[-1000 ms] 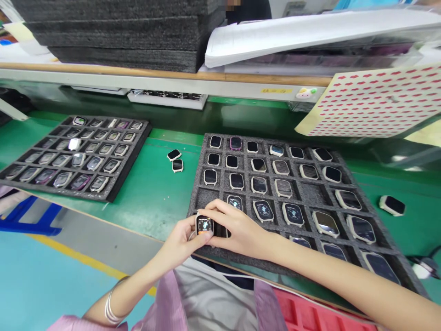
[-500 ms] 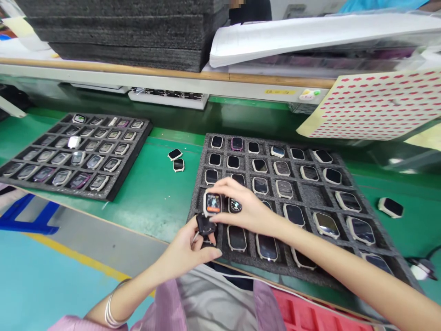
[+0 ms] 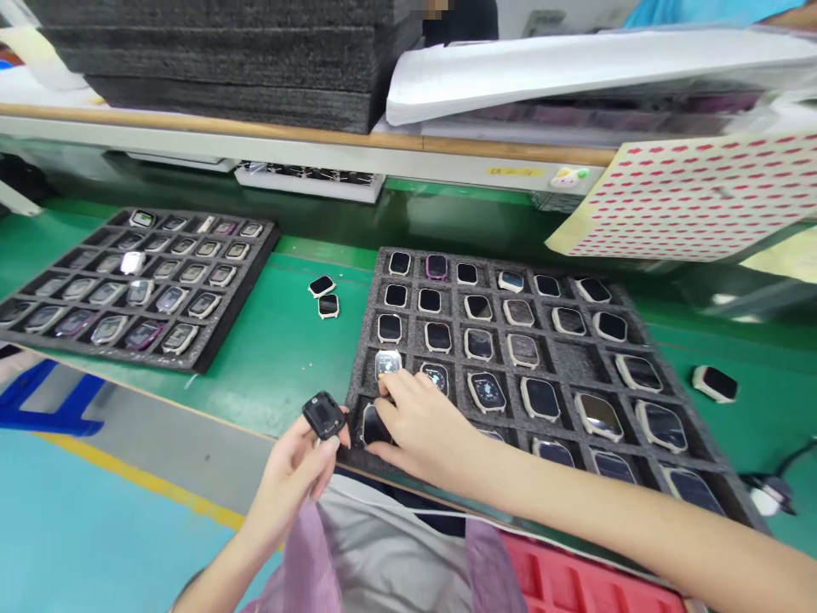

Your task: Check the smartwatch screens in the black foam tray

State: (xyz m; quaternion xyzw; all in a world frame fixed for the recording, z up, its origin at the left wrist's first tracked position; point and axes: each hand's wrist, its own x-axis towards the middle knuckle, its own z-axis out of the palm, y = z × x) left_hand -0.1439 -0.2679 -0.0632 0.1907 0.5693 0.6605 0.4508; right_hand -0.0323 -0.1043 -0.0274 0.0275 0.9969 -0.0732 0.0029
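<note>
My left hand (image 3: pixel 299 464) is closed around the edge of a small black square plastic piece (image 3: pixel 323 415), held up just left of the near foam tray. My right hand (image 3: pixel 425 426) reaches over the front left corner of that black foam tray (image 3: pixel 578 362). Its thumb and fingers are around a dark-screened smartwatch (image 3: pixel 371 424) in the corner compartment, partly covered by the hand. Just behind the fingers a smartwatch with a lit screen (image 3: pixel 387 364) sits in its compartment. Two more lit watches, one a round-dial face (image 3: pixel 435 377), lie to its right.
A second foam tray (image 3: pixel 210 340) full of watches lies at the left. Two loose watch cases (image 3: pixel 328 306) rest between the trays, another watch (image 3: pixel 715 384) at the right. Stacked black foam (image 3: pixel 236 60) and papers (image 3: pixel 574 68) stand on the shelf above. A red crate (image 3: pixel 574 575) is below.
My right hand has let go of the lit watch, now in its compartment, and moved toward me to the corner watch. My left hand has drawn back left with the black piece.
</note>
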